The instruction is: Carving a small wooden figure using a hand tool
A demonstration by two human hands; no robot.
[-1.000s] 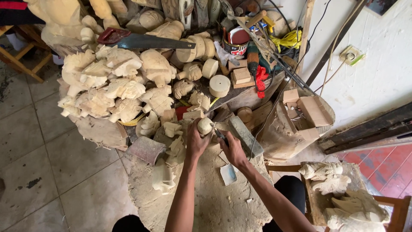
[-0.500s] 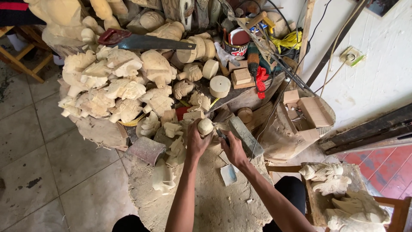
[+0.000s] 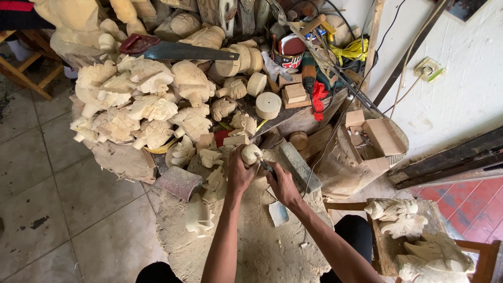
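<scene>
Left hand (image 3: 240, 175): my fingers closed round the small pale carving (image 3: 250, 153) — keep it braced.
Right hand (image 3: 283, 184): closed on the chisel (image 3: 265, 166) — short, shallow cuts, edge away from fingers.

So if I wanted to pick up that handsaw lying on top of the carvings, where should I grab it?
Probably by the red handle of the handsaw, coming from above on the left. It lies flat on the pale wood carvings, handle end free, and the long dark blade points right.
</scene>
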